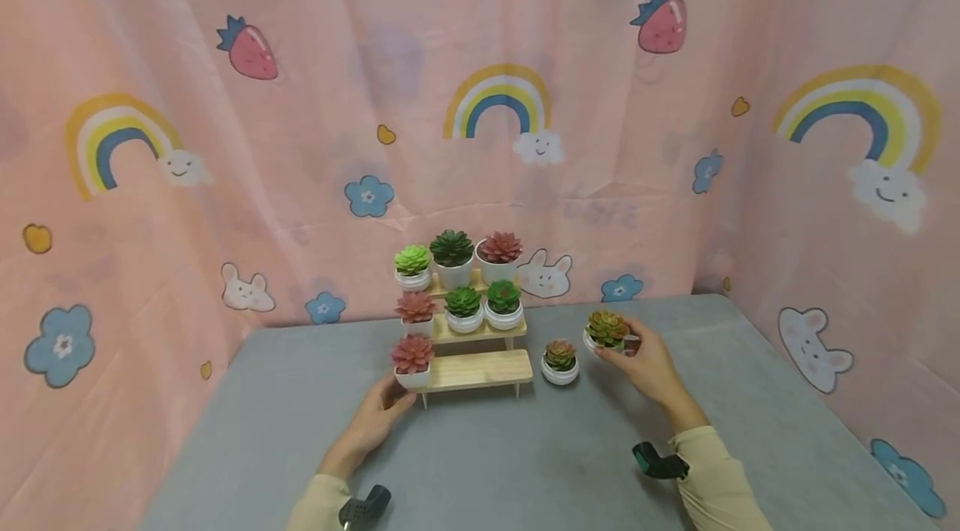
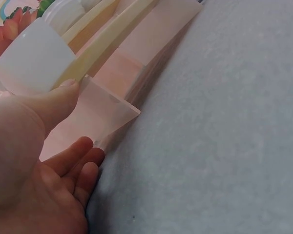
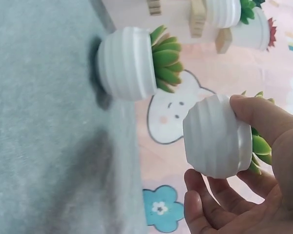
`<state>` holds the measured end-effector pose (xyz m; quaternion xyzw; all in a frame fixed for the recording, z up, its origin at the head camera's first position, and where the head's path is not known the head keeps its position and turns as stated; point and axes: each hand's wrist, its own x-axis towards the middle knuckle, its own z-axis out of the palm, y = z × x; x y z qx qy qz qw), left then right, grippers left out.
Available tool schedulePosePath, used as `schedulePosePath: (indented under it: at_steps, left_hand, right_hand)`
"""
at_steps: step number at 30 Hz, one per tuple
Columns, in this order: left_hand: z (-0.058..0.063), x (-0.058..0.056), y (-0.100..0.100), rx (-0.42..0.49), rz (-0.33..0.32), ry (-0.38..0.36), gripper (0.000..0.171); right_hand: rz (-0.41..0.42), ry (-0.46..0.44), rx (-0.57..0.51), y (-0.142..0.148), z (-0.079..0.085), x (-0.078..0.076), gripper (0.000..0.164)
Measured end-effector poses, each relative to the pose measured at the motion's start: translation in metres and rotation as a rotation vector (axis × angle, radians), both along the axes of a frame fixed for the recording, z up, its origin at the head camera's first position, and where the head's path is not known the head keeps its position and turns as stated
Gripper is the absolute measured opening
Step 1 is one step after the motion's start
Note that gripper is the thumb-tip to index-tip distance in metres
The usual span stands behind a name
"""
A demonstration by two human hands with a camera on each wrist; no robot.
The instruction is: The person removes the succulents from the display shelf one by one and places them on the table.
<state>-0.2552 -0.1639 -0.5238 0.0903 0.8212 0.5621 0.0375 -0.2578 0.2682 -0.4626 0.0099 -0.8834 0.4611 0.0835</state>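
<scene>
A wooden tiered stand (image 1: 483, 370) with clear legs holds several potted succulents. On the left end of its lowest shelf sits a reddish succulent in a white pot (image 1: 412, 360). My left hand (image 1: 372, 418) is beside this corner. In the left wrist view, its thumb (image 2: 63, 100) touches the shelf end just under the pot, while the other fingers lie loosely bent by the clear leg. To the right, my right hand (image 1: 654, 366) holds a green-and-orange potted succulent (image 1: 606, 331) above the table. Its thumb and fingers grip the ribbed white pot (image 3: 217, 139).
A smaller orange-green potted succulent (image 1: 560, 363) stands on the grey table (image 1: 600, 448), between the stand and my right hand. Pots with green and red succulents fill the upper shelves. A pink patterned curtain (image 1: 315, 139) hangs behind and at the sides.
</scene>
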Motion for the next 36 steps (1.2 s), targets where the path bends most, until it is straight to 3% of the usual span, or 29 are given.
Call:
schedulePosePath:
  at_steps: [7, 15, 26, 36]
  left_hand:
    - [-0.003, 0.001, 0.0, -0.023, 0.004, 0.02, 0.055]
    - [-0.002, 0.003, -0.001, 0.025, -0.002, -0.011, 0.055]
    - [-0.004, 0.001, -0.003, -0.004, -0.016, 0.019, 0.056]
    - [-0.001, -0.001, -0.002, 0.029, -0.031, 0.005, 0.058]
  right_hand:
    - [-0.008, -0.065, 0.014, 0.002, -0.013, -0.003, 0.076]
    - [-0.031, -0.114, 0.028, 0.006, -0.029, -0.004, 0.074]
    - [-0.023, -0.153, 0.063, 0.009, -0.032, -0.007, 0.078]
    - [-0.021, -0.174, 0.107, 0.012, -0.036, -0.012, 0.077]
